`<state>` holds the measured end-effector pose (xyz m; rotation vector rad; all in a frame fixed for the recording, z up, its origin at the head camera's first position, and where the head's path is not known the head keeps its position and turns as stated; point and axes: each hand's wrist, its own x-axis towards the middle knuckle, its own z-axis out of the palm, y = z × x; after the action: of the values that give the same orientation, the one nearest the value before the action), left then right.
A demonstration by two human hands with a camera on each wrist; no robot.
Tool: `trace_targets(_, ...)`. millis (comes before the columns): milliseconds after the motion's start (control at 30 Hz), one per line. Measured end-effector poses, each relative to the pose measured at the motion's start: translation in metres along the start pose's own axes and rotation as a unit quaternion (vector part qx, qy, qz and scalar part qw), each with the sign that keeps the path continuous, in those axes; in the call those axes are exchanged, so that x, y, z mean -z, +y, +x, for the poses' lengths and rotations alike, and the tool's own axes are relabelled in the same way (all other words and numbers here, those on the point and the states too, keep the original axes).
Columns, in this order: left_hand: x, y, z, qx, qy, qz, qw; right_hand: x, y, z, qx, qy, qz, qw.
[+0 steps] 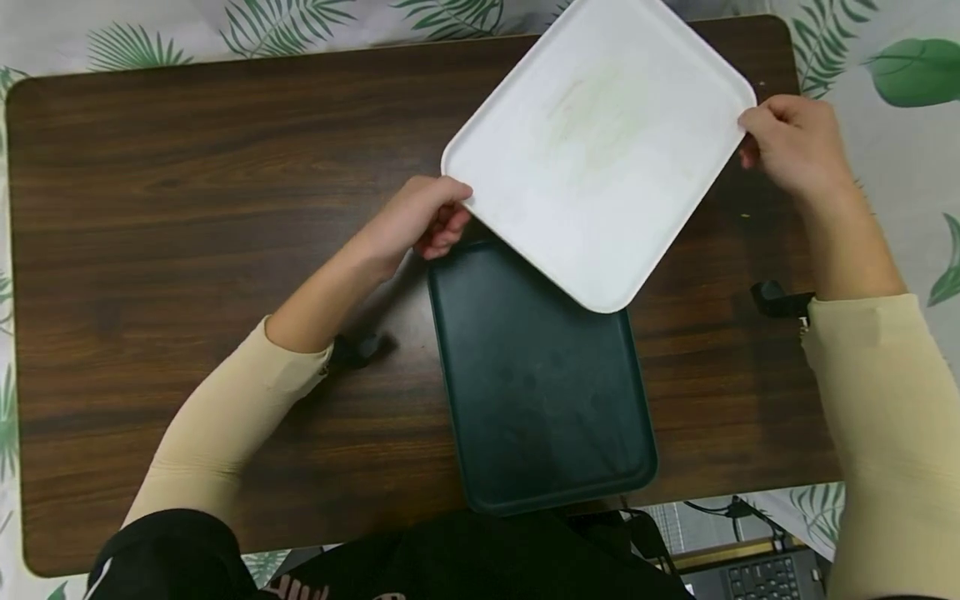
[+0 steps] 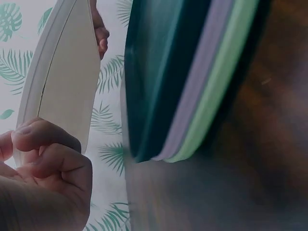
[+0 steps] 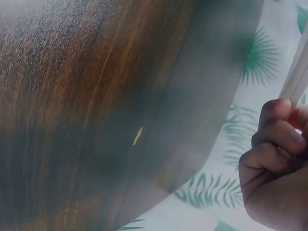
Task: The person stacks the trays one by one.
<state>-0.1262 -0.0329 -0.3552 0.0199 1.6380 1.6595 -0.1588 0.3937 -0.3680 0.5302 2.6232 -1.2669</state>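
Both hands hold a white rectangular tray [image 1: 600,150] with rounded corners, a low rim and faint greenish smudges. My left hand [image 1: 423,215] pinches its near left corner, thumb on top and the other fingers curled below. At the right corner, my right hand [image 1: 798,146] grips the rim the same way. The tray is raised and turned at an angle, overlapping the far end of a dark green tray [image 1: 547,392] in the head view. Under that one, the left wrist view shows a purple tray [image 2: 196,79] and a light green tray [image 2: 219,79] stacked together.
The stack lies on a dark wooden table [image 1: 225,250], close to the near edge. A leaf-print cloth [image 1: 892,167] surrounds the table. A small yellow scrap [image 3: 138,136] lies on the wood at the right. Below the near edge is a laptop keyboard [image 1: 761,579] with cables.
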Motion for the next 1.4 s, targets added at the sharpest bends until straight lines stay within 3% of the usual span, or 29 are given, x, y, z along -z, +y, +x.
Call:
trace_targets(233, 0.000, -0.025, -0.026, 0.002, -0.049, -0.005, 0.9988, -0.009, -0.012, -0.006, 0.047, -0.017, -0.058, 0.9971)
trace_targets(567, -0.006, -0.059, -0.063, 0.021, -0.113, 0.037, 0.9927, -0.021, -0.026, -0.016, 0.088, -0.047, -0.116, 0.9882)
trace_targets(1100, -0.025, -0.102, -0.104, 0.007, -0.203, 0.051, 0.9779, -0.041, -0.036, -0.033, 0.131, -0.107, -0.151, 0.9738)
trace_targets(1267, -0.033, -0.115, -0.112, 0.005, -0.240, 0.034, 0.9701, -0.046, -0.037, -0.037, 0.140, -0.124, -0.161, 0.9690)
trace_targets(1400, -0.038, -0.123, -0.117, 0.004, -0.286, 0.023, 0.9581, -0.050, -0.039, -0.042, 0.156, -0.141, -0.170, 0.9627)
